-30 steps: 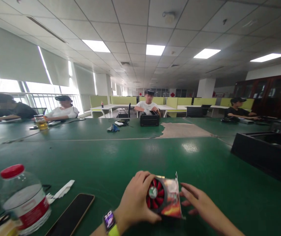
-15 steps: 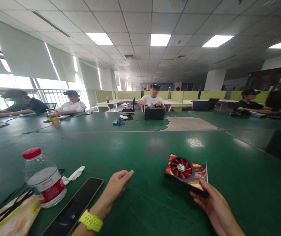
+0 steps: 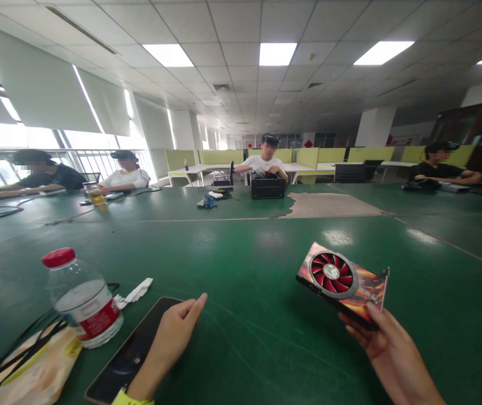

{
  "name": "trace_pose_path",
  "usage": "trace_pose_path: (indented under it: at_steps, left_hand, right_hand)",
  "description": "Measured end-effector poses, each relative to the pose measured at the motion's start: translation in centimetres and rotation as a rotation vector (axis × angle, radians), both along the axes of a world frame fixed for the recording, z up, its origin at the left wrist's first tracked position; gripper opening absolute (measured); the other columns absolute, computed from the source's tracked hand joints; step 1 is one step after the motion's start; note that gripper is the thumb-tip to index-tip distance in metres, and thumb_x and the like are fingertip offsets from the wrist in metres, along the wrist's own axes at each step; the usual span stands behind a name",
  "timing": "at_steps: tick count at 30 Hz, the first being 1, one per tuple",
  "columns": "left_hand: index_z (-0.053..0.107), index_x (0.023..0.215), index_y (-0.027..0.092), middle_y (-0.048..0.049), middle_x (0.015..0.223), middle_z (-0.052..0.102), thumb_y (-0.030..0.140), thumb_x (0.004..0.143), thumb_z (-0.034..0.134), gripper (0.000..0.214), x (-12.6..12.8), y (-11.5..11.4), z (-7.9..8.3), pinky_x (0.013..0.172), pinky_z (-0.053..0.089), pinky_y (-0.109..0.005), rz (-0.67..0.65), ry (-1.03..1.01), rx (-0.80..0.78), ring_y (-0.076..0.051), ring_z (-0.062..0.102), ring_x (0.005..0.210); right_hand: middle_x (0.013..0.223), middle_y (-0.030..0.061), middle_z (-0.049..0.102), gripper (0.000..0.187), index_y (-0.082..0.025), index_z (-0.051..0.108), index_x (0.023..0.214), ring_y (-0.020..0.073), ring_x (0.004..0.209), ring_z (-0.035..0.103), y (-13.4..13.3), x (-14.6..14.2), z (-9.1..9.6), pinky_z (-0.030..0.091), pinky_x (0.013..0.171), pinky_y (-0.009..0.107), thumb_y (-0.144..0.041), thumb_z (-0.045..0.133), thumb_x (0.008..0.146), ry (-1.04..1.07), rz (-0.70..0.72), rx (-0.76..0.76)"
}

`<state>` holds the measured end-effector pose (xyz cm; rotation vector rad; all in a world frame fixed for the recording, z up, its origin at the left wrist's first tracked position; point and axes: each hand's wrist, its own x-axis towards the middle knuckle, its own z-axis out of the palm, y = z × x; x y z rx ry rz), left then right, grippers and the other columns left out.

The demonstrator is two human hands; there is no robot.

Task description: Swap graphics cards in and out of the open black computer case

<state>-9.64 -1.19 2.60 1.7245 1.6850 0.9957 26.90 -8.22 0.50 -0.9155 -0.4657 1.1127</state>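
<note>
My right hand (image 3: 388, 337) grips a graphics card (image 3: 337, 278) by its near right corner, thumb on top and fingers beneath. The card has a red fan and a flame pattern facing up, and it is held tilted above the green table (image 3: 241, 264). My left hand (image 3: 175, 329) is closed, its thumb lying along the curled fingers, and nothing shows in it. It covers part of a dark smartphone (image 3: 118, 360) lying on the table; whether it touches the phone I cannot tell. A yellow-green band (image 3: 131, 398) circles the left wrist.
Left of the phone stand a red-capped water bottle (image 3: 86, 304), a white paper strip (image 3: 137, 292) and a yellowish packet (image 3: 34, 365) with black cords. Across the table a person (image 3: 266, 163) works at a black case (image 3: 268, 188). Others sit at both sides.
My right hand has lifted the graphics card slightly and carried it right, tilting it more. My left hand has shifted left, over the phone. The view has tilted down a little.
</note>
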Motion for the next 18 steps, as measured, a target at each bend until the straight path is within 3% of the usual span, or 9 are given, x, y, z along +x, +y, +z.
trace_pose_path:
  at_steps: [6,9,14,18]
  left_hand:
    - [0.03,0.057,0.021,0.0053,0.056,0.029,0.063,0.081,0.042,0.05,0.2,-0.2,-0.9,0.055,0.024,-0.024,-0.054,0.113,0.031,-0.012,0.031,0.056]
    - [0.041,0.061,0.02,0.0062,0.053,0.03,0.061,0.082,0.043,0.047,0.8,-0.3,-1.1,0.054,0.023,-0.024,-0.093,0.171,0.01,-0.012,0.032,0.053]
    - [0.059,0.086,0.02,0.0071,0.051,0.033,0.061,0.084,0.042,0.045,3.3,-1.6,-0.8,0.054,0.023,-0.025,-0.189,0.251,-0.069,-0.013,0.035,0.051]
    - [0.06,0.108,0.02,0.006,0.055,0.038,0.057,0.085,0.045,0.046,6.3,-2.6,-1.2,0.058,0.03,-0.025,-0.343,0.123,-0.078,-0.013,0.039,0.055]
  right_hand:
    - [0.102,0.0039,0.07,0.046,-0.02,0.059,0.103,0.0248,0.084,0.069,0.0,-0.9,-0.2,0.06,0.064,0.027,-0.038,0.079,0.066,-0.015,0.048,-0.045]
    - [0.102,0.0046,0.07,0.049,-0.021,0.056,0.105,0.025,0.083,0.069,0.1,-1.0,-0.2,0.059,0.064,0.03,-0.041,0.079,0.066,-0.038,0.076,-0.07]
    - [0.1,0.0067,0.071,0.051,-0.02,0.052,0.108,0.0241,0.08,0.069,-0.2,-1.7,-0.3,0.057,0.062,0.03,-0.042,0.077,0.069,-0.108,0.142,-0.084]
    - [0.093,0.0058,0.072,0.05,-0.02,0.052,0.108,0.0226,0.077,0.069,-0.2,-2.4,-1.4,0.057,0.062,0.03,-0.041,0.076,0.07,-0.172,0.173,-0.045]
